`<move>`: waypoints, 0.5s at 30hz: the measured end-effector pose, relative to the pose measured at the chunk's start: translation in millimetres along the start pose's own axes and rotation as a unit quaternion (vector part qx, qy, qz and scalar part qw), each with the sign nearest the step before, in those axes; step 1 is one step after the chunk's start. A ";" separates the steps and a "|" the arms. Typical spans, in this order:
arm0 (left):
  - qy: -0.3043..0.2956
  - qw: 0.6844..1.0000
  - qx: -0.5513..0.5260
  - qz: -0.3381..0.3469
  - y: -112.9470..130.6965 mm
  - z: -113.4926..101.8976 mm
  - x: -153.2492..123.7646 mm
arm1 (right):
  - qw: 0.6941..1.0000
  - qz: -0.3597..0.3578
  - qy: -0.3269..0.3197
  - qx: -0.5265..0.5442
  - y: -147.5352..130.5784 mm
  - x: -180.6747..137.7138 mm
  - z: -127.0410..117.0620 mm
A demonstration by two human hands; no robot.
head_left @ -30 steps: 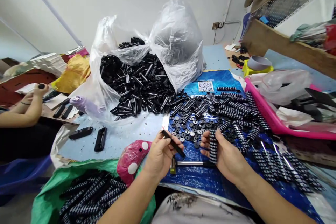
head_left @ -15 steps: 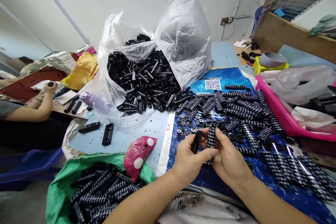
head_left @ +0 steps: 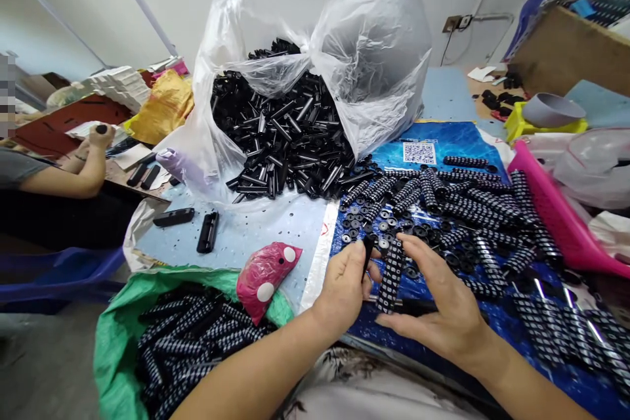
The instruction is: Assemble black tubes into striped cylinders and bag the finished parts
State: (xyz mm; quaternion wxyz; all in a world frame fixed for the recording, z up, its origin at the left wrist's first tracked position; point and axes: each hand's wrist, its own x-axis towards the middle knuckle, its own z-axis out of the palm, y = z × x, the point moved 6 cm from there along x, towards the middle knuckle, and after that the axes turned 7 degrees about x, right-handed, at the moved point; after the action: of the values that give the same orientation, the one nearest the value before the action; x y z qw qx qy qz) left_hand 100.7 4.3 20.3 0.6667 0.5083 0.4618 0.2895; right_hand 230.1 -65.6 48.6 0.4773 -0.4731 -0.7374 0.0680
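My left hand [head_left: 342,285] is closed round a black plastic casing [head_left: 367,254], its thumb along the top. Beside it, a black roller with white square marks [head_left: 391,279] stands nearly upright in the picture. My right hand [head_left: 445,305] spans this roller lengthwise, index fingertip at its upper end and thumb at its lower end. The left fingertips lie close to the roller's side; whether they touch it I cannot tell. Just beyond are small black discs [head_left: 384,226] and a heap of similar patterned rollers [head_left: 492,203] on a blue printed sheet [head_left: 339,341].
A clear plastic bag [head_left: 374,46] spills black casings [head_left: 295,125]. At lower left, a green sack [head_left: 111,348] holds patterned rollers, with a pink pouch [head_left: 266,279] at its rim. A pink basket [head_left: 546,210] stands right. Far left, a co-worker's arm [head_left: 73,177] shows.
My right hand has opened wider, its thumb moving down to the roller's lower end. More of the roller now shows between my hands. The camera view has shifted slightly.
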 end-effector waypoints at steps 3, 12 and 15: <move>0.017 1.000 -0.020 0.012 -5.0 2.1 -0.9 | 0.999 -0.042 0.000 -0.031 -10.2 2.2 4.6; -0.110 0.975 -0.166 -0.098 -8.3 3.5 -3.5 | 0.989 -0.074 -0.010 -0.129 -13.0 -1.9 16.6; -0.126 0.971 -0.160 -0.127 -17.8 -6.0 -0.3 | 0.994 -0.056 -0.034 -0.092 -6.9 -10.5 20.0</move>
State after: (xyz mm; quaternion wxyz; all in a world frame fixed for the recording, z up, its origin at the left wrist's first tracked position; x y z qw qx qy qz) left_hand 93.6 0.9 3.3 0.8236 0.3643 0.3826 0.2062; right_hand 211.4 -70.3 35.0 0.4097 -0.4699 -0.7818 -0.0109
